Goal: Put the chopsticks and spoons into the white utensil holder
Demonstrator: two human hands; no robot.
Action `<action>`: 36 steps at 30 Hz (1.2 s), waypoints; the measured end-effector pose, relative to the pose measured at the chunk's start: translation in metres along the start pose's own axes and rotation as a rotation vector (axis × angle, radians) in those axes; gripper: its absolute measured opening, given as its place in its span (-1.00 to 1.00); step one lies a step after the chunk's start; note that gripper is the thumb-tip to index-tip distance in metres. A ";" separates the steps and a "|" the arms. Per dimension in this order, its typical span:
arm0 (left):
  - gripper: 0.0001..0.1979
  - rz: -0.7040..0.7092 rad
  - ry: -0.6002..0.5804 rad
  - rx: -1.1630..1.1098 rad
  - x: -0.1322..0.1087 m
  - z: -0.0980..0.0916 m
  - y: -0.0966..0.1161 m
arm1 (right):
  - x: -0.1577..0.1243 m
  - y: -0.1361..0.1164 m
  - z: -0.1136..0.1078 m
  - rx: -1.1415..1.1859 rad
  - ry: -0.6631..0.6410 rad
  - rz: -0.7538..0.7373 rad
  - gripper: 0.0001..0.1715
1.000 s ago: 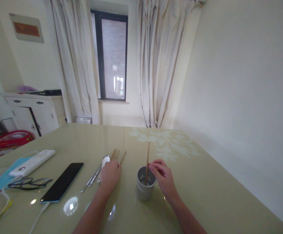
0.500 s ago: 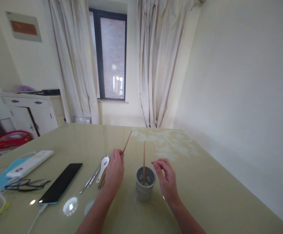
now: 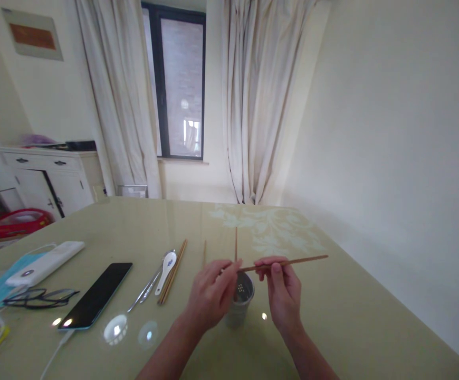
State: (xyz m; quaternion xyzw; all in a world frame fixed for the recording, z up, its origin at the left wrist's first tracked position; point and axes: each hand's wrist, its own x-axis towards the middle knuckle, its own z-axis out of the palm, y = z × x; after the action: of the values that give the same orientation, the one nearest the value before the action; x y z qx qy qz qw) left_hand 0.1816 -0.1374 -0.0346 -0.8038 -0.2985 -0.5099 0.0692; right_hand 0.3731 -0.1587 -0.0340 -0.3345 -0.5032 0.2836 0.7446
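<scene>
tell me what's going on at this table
A person's right hand grips a chopstick held sideways, with the left hand pinching one end, by the mouth of a grey cup. Another chopstick stands upright at the cup, its lower part hidden. More chopsticks lie on the table beside a white spoon, left of the cup.

On my feed I get soft, fairly dim light, window pale, faint shadow low on the right wall. Small glare spots hit the table and phone. Wide-angle stretch at the edges, top-right corner darkens, left hand slightly soft.
</scene>
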 end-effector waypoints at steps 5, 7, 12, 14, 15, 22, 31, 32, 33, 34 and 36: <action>-0.72 -0.671 -0.235 0.217 -0.006 0.006 -0.044 | 0.021 -0.002 -0.013 -0.008 0.168 -0.011 -0.63; -0.75 -0.780 -0.469 0.326 -0.011 0.011 -0.053 | 0.023 -0.001 -0.013 -0.085 0.085 0.034 -0.58; -0.69 -0.805 -0.691 0.464 -0.020 0.022 -0.054 | 0.013 0.008 -0.001 -0.228 -0.163 0.187 -0.43; -0.72 -0.825 -0.692 0.474 -0.023 0.023 -0.052 | 0.009 0.013 0.002 -0.284 -0.209 0.215 -0.42; -0.73 -0.831 -0.686 0.468 -0.024 0.023 -0.052 | 0.007 0.014 0.003 -0.314 -0.223 0.212 -0.43; -0.72 -0.846 -0.555 0.334 -0.013 0.011 -0.059 | 0.005 0.019 0.002 -0.446 -0.238 0.137 -0.55; -0.81 -0.210 0.178 -0.055 -0.004 -0.002 -0.012 | 0.001 0.010 -0.002 -0.390 -0.221 -0.024 -0.61; -0.80 -0.057 0.147 -0.051 -0.004 -0.002 -0.006 | -0.001 0.008 -0.003 -0.364 -0.252 -0.058 -0.62; -0.76 0.071 0.105 -0.044 -0.005 -0.003 -0.001 | -0.003 0.006 -0.003 -0.333 -0.282 -0.080 -0.62; -0.72 0.160 0.063 -0.034 -0.004 -0.003 0.003 | -0.005 0.005 -0.004 -0.299 -0.302 -0.092 -0.62; -0.68 0.225 0.006 -0.015 -0.004 -0.001 0.007 | -0.007 0.002 -0.003 -0.232 -0.314 -0.079 -0.65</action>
State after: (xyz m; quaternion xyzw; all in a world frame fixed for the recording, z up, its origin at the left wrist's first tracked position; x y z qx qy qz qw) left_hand 0.1835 -0.1453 -0.0360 -0.8313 -0.2023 -0.5034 0.1209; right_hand 0.3733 -0.1637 -0.0401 -0.3497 -0.6553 0.2426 0.6240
